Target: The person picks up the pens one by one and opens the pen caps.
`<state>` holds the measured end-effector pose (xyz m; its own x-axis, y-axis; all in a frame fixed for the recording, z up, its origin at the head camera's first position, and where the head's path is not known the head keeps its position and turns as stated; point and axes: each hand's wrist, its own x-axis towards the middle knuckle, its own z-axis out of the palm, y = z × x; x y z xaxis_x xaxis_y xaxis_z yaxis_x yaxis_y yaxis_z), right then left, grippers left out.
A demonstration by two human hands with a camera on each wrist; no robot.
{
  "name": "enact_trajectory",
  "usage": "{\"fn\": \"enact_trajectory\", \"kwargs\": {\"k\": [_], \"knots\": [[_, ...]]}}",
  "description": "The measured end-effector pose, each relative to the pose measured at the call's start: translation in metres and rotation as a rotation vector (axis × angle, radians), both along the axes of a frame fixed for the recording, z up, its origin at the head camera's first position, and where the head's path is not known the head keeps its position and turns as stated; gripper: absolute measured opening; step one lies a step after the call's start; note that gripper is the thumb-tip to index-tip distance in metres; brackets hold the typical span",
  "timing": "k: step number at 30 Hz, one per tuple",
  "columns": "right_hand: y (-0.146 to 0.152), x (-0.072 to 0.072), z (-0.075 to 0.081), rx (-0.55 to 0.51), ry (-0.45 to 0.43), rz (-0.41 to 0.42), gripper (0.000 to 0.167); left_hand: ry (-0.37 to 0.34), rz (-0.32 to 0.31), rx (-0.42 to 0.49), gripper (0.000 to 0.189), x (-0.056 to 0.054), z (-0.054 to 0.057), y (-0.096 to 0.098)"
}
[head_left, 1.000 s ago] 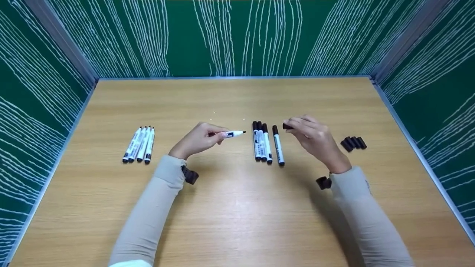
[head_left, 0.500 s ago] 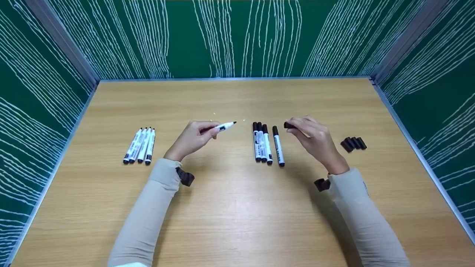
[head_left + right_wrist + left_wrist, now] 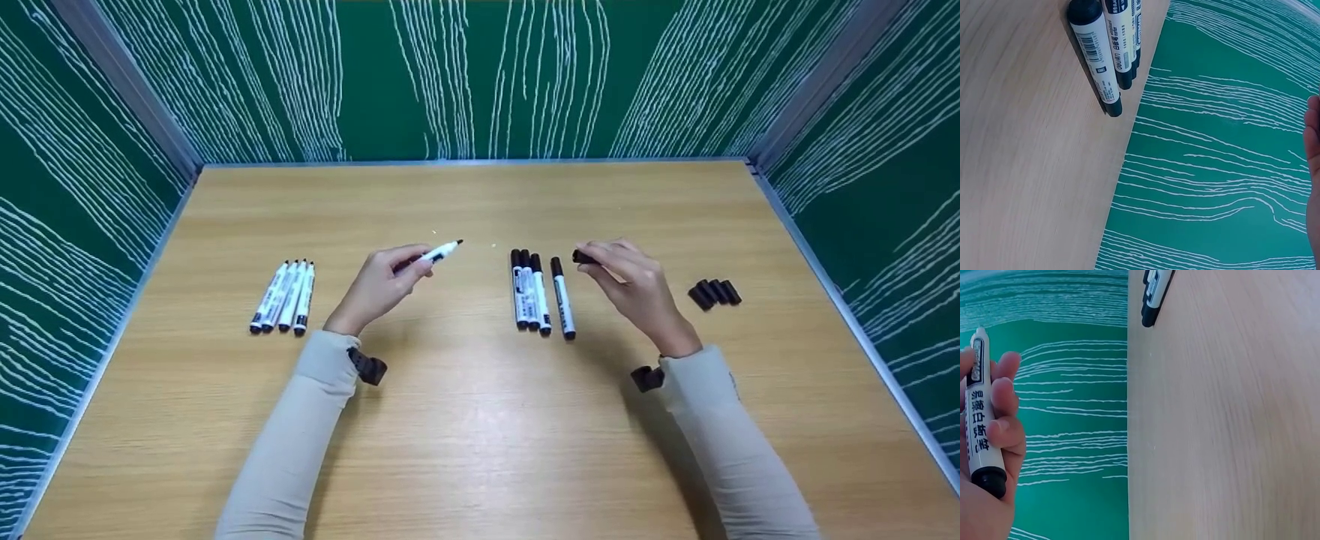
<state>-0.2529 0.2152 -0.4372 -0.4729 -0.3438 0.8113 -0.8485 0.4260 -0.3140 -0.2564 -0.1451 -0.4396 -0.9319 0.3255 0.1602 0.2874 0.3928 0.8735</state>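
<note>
My left hand holds an uncapped whiteboard marker, its black tip pointing up and to the right. In the left wrist view, the fingers curl along the white barrel of that marker, black end toward the palm. A short black marker cap is pinched between thumb and fingers of my right hand; only part of the hand shows in the right wrist view. Between the hands lie several capped markers, with one capped marker slightly apart on their right, nearest the right hand.
Several uncapped markers lie side by side at the left of the wooden table. Several loose black caps sit in a row at the right. Green panels with white lines border the table's back and sides.
My left hand has drawn back to the left with the uncapped marker, whose tip now tilts up more. The right hand stays in nearly the same place with the cap.
</note>
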Motion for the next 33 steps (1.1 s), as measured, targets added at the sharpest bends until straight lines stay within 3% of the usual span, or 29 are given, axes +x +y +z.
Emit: {"fn": "enact_trajectory", "kwargs": {"k": [13,20,25,33], "knots": [[-0.003,0.000,-0.008,0.006,-0.021,0.003,0.038,0.053,0.254,0.020,0.035,-0.005,-0.011,-0.015],[-0.005,0.001,-0.011,-0.007,-0.022,0.014,0.038,0.064,0.394,-0.040,0.036,-0.007,-0.020,-0.034],[-0.006,0.002,-0.014,-0.008,-0.028,0.012,0.036,0.042,0.482,-0.049,0.035,-0.009,-0.026,-0.048],[-0.007,0.004,-0.017,0.012,-0.050,0.005,0.035,-0.009,0.566,-0.055,0.037,-0.009,-0.031,-0.076]]}}
